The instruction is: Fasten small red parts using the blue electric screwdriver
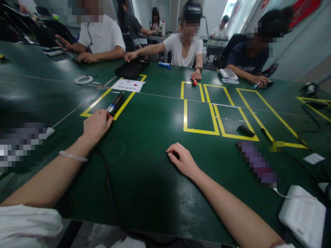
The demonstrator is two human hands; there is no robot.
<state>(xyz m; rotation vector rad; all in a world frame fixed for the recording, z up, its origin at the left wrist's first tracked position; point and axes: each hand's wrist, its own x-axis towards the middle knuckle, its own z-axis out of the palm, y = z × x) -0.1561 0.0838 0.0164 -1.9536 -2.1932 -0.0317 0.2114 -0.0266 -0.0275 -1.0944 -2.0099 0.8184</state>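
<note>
My left hand point(96, 126) is wrapped round the red rear end of an electric screwdriver point(115, 104). The tool has a black body with a silver and blue band, and its thin tip points away from me, towards a white paper sheet point(128, 85). It lies over a yellow-taped rectangle point(97, 102) on the left. Loosely curved, my right hand point(183, 159) rests on the green table point(150, 172), with a gap between thumb and fingers and nothing visible in it.
A black tray point(131, 69) sits beyond the paper, touched by a person opposite. More taped rectangles point(201, 132) mark the right, with a small black object point(246, 131) in one. A white box point(302, 213) with a cable stands near right. A black cable point(107, 175) crosses before me.
</note>
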